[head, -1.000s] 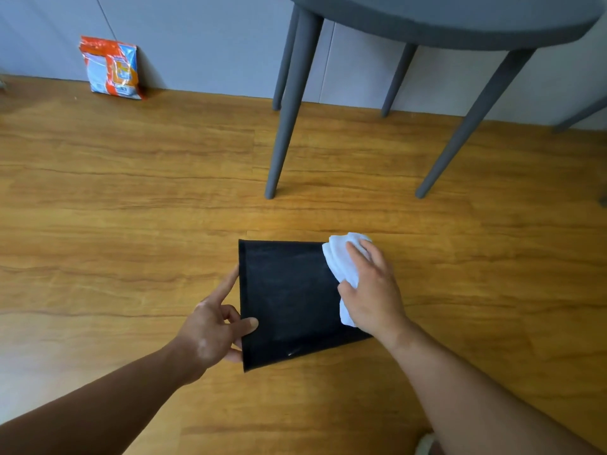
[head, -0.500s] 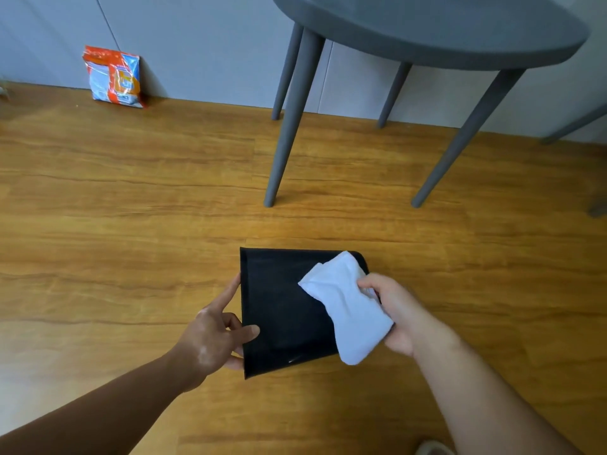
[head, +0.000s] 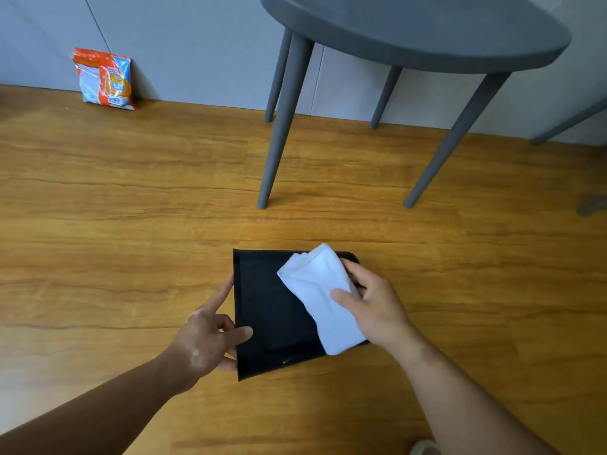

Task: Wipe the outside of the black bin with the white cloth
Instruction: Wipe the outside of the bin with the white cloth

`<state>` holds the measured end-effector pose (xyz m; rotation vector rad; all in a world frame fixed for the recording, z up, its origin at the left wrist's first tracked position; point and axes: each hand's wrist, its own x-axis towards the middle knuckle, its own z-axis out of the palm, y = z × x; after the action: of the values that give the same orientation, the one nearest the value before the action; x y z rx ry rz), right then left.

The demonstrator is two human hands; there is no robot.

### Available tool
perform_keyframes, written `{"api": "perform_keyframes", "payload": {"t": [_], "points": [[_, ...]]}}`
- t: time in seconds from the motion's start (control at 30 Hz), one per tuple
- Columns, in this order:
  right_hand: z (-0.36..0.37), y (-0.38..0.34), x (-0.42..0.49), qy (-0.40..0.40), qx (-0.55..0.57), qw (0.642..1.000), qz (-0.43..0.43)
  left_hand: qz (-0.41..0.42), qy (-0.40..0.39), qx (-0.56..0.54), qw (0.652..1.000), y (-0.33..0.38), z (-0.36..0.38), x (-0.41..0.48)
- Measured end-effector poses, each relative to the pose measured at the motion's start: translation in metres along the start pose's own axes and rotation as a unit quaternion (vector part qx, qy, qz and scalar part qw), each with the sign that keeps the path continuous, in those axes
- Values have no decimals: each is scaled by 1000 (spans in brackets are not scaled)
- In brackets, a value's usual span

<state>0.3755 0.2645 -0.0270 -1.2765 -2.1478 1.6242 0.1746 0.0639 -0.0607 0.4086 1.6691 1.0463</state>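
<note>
The black bin [head: 269,310] is laid on its side on the wooden floor [head: 131,224] just in front of the grey table's [head: 427,37] near legs, broader end turned leftward and narrowing rightward. It is gripped at that broad edge by the left hand [head: 207,339], thumb on the upper face. Against half a second ago, the white cloth [head: 315,290], pinched between thumb and curled fingers of the right hand [head: 377,307], is seen shifted toward the bin's table-side edge; print on the orange and blue packet [head: 103,78] left of the table cannot be read.
</note>
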Motion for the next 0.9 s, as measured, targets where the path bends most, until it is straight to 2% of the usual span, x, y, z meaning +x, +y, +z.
{"api": "perform_keyframes", "payload": {"t": [0.07,0.1,0.2,0.3,0.4,0.5,0.57,0.67,0.73,0.8,0.9], "points": [[17,-2,8,1,25,1000,-12,1,1,2,1000,0,2,-1],[23,-2,12,15,-1,1000,-27,0,2,4,1000,-1,3,0],[31,6,13,78,-189,976,-80,-4,4,-5,1000,-4,3,1],[33,17,4,117,-290,944,-104,-3,1,-6,1000,-4,2,2],[39,24,0,138,-309,930,-143,-3,-1,-2,1000,-4,3,2],[49,22,2,109,-330,920,-183,-5,-2,5,1000,-2,2,1],[65,15,2,82,-399,899,-159,-8,-2,10,1000,-1,4,0],[82,11,12,103,-456,875,-128,-15,-1,0,1000,0,6,-1],[78,9,30,99,-460,875,-116,-15,0,-4,1000,0,4,0],[68,6,54,91,-451,885,-68,-18,-1,-13,1000,-2,5,0],[66,0,72,125,-434,892,-8,-28,7,-15,999,-3,8,1]]}}
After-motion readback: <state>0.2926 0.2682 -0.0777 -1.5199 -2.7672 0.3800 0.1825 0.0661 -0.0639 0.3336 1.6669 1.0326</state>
